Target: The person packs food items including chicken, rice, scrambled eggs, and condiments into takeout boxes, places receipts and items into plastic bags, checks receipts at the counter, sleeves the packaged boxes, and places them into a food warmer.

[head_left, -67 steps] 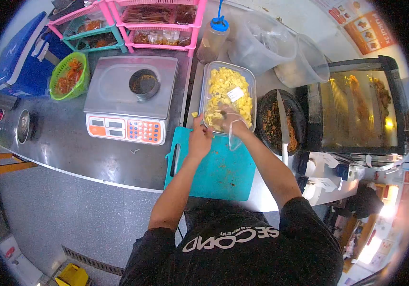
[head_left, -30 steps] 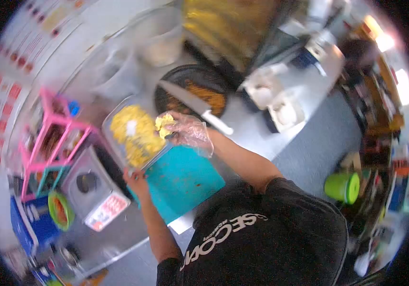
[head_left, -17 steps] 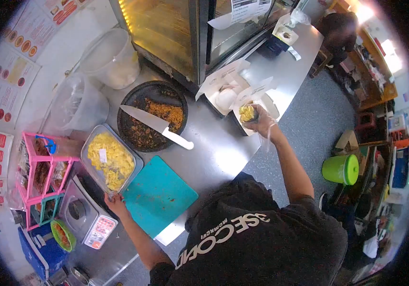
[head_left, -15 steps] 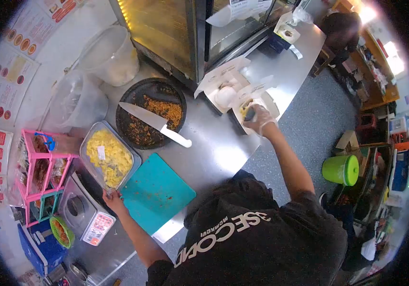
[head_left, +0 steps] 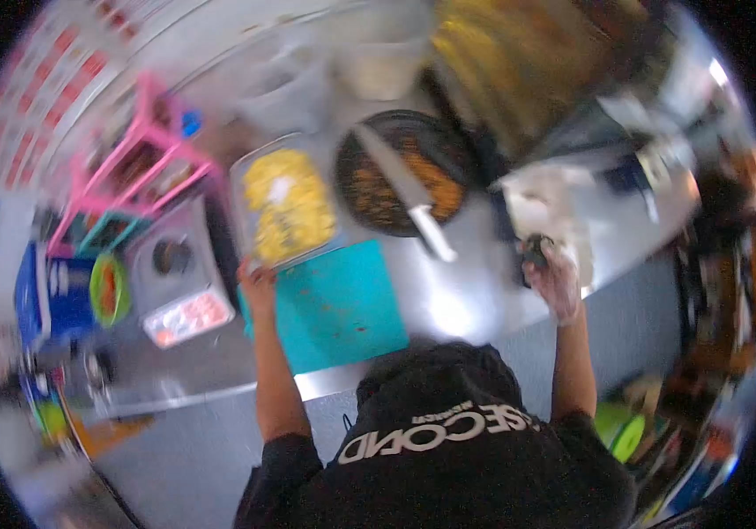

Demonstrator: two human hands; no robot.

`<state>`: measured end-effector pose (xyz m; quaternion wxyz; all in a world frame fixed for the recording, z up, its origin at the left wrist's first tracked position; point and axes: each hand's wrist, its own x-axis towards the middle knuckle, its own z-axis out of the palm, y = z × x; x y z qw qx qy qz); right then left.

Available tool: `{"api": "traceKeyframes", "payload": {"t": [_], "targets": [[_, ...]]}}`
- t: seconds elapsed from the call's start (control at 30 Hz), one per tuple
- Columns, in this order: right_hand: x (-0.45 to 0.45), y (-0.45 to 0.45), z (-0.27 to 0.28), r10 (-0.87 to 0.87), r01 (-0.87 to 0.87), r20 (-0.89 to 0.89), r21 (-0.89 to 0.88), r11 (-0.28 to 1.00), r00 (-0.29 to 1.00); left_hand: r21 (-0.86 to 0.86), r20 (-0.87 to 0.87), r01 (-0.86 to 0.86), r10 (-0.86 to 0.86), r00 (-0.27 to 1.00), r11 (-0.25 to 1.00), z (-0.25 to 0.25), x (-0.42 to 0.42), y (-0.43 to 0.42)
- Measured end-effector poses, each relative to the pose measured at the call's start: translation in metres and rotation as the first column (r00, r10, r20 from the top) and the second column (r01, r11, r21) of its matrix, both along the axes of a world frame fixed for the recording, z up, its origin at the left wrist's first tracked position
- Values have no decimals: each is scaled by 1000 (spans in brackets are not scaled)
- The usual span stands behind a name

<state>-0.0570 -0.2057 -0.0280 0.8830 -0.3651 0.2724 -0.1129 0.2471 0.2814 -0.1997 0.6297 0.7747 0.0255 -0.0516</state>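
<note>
My left hand point(head_left: 257, 286) has its fingers closed on the near left corner of a clear plastic tray point(head_left: 283, 261). Chunky yellow food point(head_left: 294, 212) fills the tray, with a small white piece lying on top. In my right hand point(head_left: 556, 282), which wears a clear glove, is a small dark rounded object point(head_left: 536, 250); blur hides its kind. That hand is over the near side of the open cardboard food boxes point(head_left: 572, 189). Their contents are smeared and partly covered by the hand.
A teal cutting board point(head_left: 342, 309) lies before the tray. A white-handled knife point(head_left: 395, 167) rests across a black pan point(head_left: 360, 198) of brown crumbly food. At left stand a pink rack point(head_left: 144, 145), a kitchen scale point(head_left: 188, 316) and a green bowl point(head_left: 110, 289).
The camera has turned, swinging the whole scene round and blurring it. My right hand has drawn back slightly from inside the near box, still holding the dark object. The left stays on the tray.
</note>
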Motion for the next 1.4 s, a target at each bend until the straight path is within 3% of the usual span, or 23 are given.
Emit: {"api": "traceKeyframes", "payload": {"t": [0.03, 0.1, 0.13, 0.17, 0.2, 0.23, 0.27, 0.33, 0.43, 0.53, 0.63, 0.73, 0.83, 0.9, 0.97, 1.0, 1.1, 1.2, 1.4], "targets": [[30, 26, 5, 83, -84, 45, 33, 996, 996, -120, -74, -59, 51, 996, 991, 8, -2, -7], [94, 94, 16, 218, -217, -14, 44, 975, 976, -186, -3, -34, 35, 999, 982, 12, -4, -15], [128, 127, 13, 393, -392, -8, 29, 919, 920, -252, 70, 7, 11, 997, 968, 1, -3, -13], [165, 158, 8, 546, -546, -6, 8, 838, 838, -211, 56, -8, 21, 998, 978, 5, -6, -14], [200, 197, 8, 623, -642, -197, -47, 765, 757, -175, 38, -15, 22, 999, 984, 14, -8, -17], [241, 228, -24, 713, -787, -337, -303, 537, 615, -143, 20, -17, 20, 1000, 990, 23, -9, -20], [272, 262, -28, 724, -784, -351, -457, 421, 594, -141, 2, -20, 20, 1000, 990, 29, -8, -22], [328, 309, -66, 518, -680, -655, -712, -177, 551, -139, -30, -19, 15, 999, 990, 36, -8, -20], [368, 341, -51, 351, -723, -922, -353, -594, 163, -115, -20, 17, -19, 1000, 993, 33, -8, -16], [366, 346, -96, 114, -738, -810, -574, -355, 575, -191, 7, 6, -5, 1000, 982, 30, -8, -15], [359, 345, -129, -86, -388, -387, -833, -395, 918, -198, 18, -6, 9, 1000, 980, 31, -8, -16], [379, 343, -113, -45, -450, -463, -827, -337, 885, -199, -21, -2, -2, 1000, 980, 33, -11, -16], [421, 321, -137, 98, -306, -398, -820, -483, 912, -225, -10, 4, -6, 1000, 974, 33, -9, -16], [436, 322, -145, 124, -318, -446, -781, -538, 886, -262, 15, 4, 0, 1000, 965, 26, -9, -16], [442, 334, -133, 56, -222, -455, -534, -816, 889, -249, -14, 8, -12, 1000, 968, 29, -6, -15], [440, 340, -119, 83, -321, -582, -557, -766, 809, -243, -34, 14, -22, 999, 970, 27, -7, -14], [425, 336, -117, 181, -382, -688, -580, -720, 703, -226, -2, 10, -11, 1000, 974, 22, -8, -15], [406, 337, -104, 216, -610, -810, -560, -560, 545, -259, -20, 7, -13, 1000, 966, 21, -7, -14], [374, 328, -73, 463, -514, -816, -578, -634, 346, -165, 15, 23, -20, 1000, 986, 32, -7, -10]]}}
